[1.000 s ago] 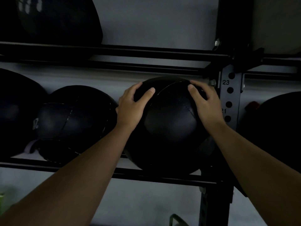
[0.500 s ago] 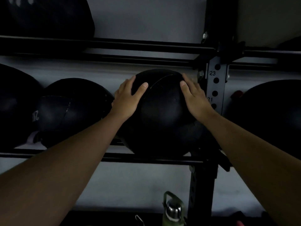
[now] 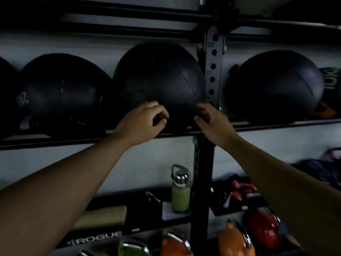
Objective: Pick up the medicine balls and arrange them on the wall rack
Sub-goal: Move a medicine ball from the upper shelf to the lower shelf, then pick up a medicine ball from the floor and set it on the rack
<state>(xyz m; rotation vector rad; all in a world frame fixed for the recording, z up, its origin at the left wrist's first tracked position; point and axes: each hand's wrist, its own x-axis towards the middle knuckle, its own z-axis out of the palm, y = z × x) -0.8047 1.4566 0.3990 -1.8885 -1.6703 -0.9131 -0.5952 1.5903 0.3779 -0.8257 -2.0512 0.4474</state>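
Observation:
A black medicine ball (image 3: 158,80) rests on the middle shelf of the black wall rack (image 3: 55,140), against the numbered upright post (image 3: 214,61). Another black ball (image 3: 62,89) sits to its left and a third (image 3: 273,85) to the right of the post. My left hand (image 3: 144,122) hovers in front of the middle ball's lower edge, fingers curled toward the thumb with nothing in them. Level with it, at the ball's lower right, is my right hand (image 3: 212,122). It is blurred, its fingers bent and apart, and it holds nothing.
A ball with yellow lettering (image 3: 332,80) sits at the far right of the shelf. Below, a green bottle (image 3: 180,191) stands by the post on a lower shelf. Orange (image 3: 234,241) and red (image 3: 263,228) kettlebells sit near the floor. An upper rail runs overhead.
Both hands have come off the top of the middle ball and dropped to its lower edge. The view has tilted down, showing the lower shelf and kettlebells.

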